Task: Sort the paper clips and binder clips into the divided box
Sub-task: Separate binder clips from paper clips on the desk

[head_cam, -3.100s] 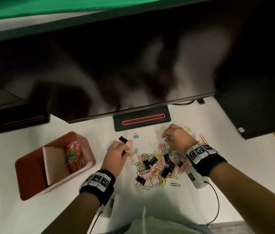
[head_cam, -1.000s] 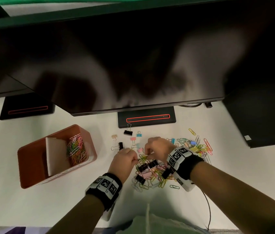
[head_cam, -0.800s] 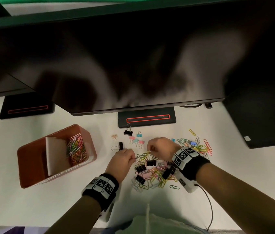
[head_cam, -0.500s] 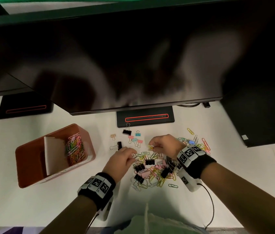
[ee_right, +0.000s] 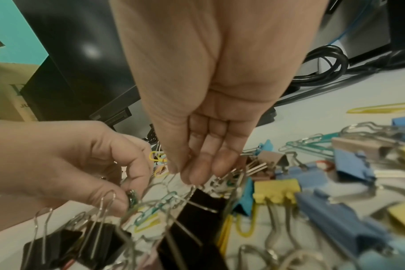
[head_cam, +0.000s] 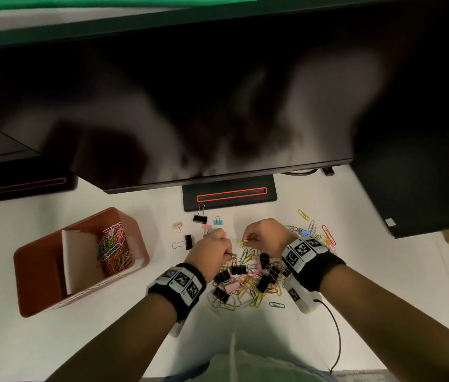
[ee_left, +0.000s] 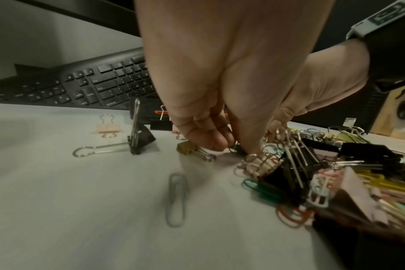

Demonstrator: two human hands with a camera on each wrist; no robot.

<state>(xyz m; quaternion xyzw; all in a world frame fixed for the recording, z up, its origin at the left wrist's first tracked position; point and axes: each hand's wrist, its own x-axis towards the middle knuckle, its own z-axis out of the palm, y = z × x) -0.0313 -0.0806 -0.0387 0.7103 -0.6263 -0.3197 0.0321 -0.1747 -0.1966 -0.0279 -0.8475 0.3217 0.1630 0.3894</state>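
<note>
Hands have drawn apart over the clip pile (head_cam: 248,277) since a second ago: right hand (head_cam: 266,235) pinches a yellow paper clip (head_cam: 243,242) clear of it, left hand (head_cam: 212,250) pinches a small dark-green clip (ee_right: 131,198) at the pile's left edge. Divided box (head_cam: 38,274) sits well left on the bench (head_cam: 52,348), paper clips (head_cam: 114,249) in its right compartment. Judgement: separation achieved; transfer pending.

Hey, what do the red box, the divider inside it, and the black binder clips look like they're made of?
Red box: probably moulded plastic, with smooth walls, rounded corners and a soft sheen.
Divider: looks like pale cardboard or stiff paper, flat, matte and thin-edged; which of the two is unclear.
Black binder clips: likely dark-coated sheet metal bodies with bare, shiny wire handles that catch the light.
</note>
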